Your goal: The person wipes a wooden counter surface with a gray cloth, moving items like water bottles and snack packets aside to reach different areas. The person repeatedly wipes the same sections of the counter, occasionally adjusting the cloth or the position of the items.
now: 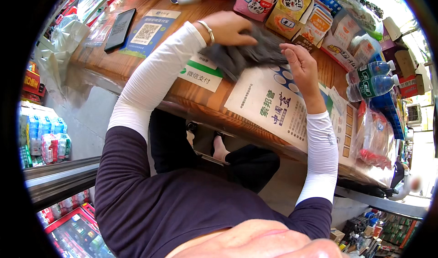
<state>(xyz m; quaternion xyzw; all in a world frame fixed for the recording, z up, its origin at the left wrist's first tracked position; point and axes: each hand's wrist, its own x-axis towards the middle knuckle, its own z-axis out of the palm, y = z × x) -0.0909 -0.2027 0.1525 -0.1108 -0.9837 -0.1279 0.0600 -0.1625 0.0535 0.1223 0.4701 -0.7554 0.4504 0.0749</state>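
A crumpled dark grey cloth-like item (pixel 239 54) lies over printed sheets on the wooden counter (pixel 202 102). My left hand (pixel 226 29), with a bangle at the wrist, rests over its upper left part, fingers curled and somewhat blurred; whether they grip it cannot be told. At the item's right end is my right hand (pixel 301 61), thumb and fingers close together at its edge, perhaps pinching it. Beneath and in front of the item lie a green and white printed card (pixel 202 75) and a large printed paper sheet (pixel 270 104).
A smartphone (pixel 119 29) lies at the left beside a card with a printed code (pixel 147 32). Snack boxes (pixel 291 10) stand along the far side. Two plastic water bottles (pixel 373 86) lie at the right, above a clear plastic bag (pixel 374 135). Part of a person (pixel 407 186) shows at the far right.
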